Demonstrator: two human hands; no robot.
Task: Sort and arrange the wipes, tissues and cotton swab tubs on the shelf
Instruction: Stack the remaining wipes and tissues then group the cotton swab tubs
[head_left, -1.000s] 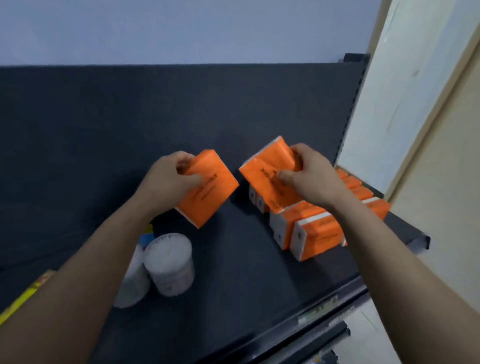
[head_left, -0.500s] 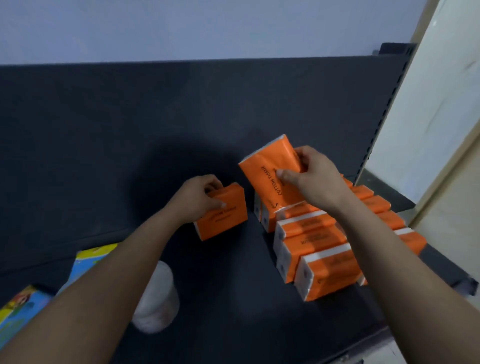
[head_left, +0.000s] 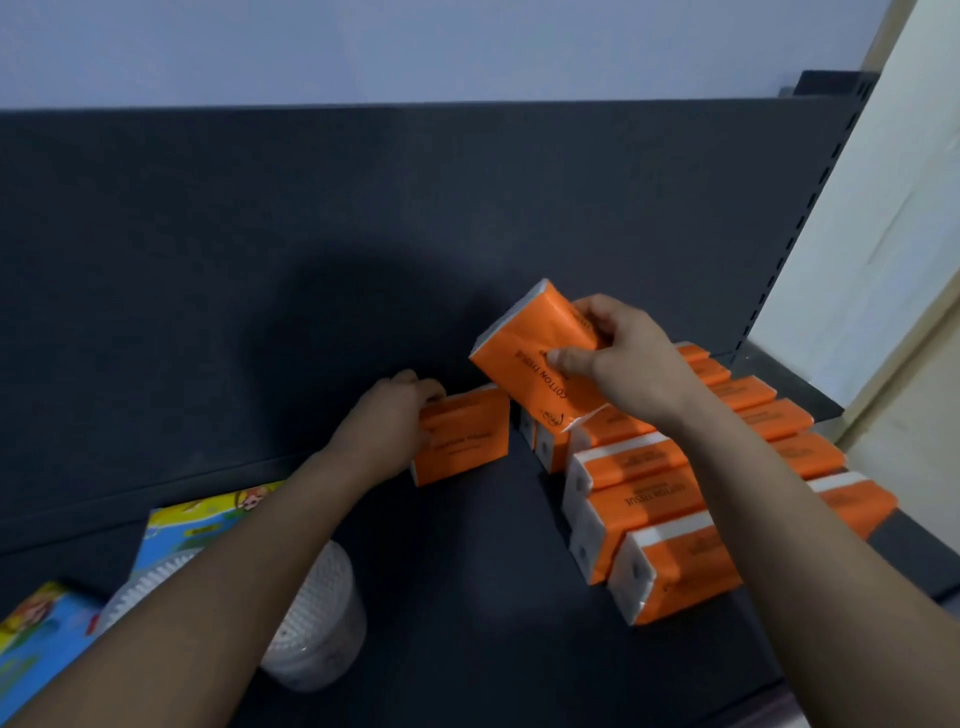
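left hand (head_left: 384, 431): we see its fingers curled round the standing tissue pack (head_left: 467, 441).
standing tissue pack: on edge on the shelf (head_left: 467, 597), near the back panel (head_left: 363, 234), just beside the row of tissue packs (head_left: 670, 499), with a thin gap between.
right hand (head_left: 631, 364): pinches the tilted tissue pack (head_left: 535, 353), thumb on the printed face, fingers over the top edge.
tilted tissue pack: in the air over the back end of the row. We cannot tell if its low corner touches a pack.
step, our guess: starting a second row beside the first.
do it well: we would slide the standing pack right until it is flush and square to the row, same way round as the others. Then bring the tilted one down upright, placed not dropped.
risk: the packs are soft, so a hard shove could tip the row.
others: cotton swab tub (head_left: 317, 623) and colourful packs (head_left: 208, 519) by the left forearm, well apart from the row.
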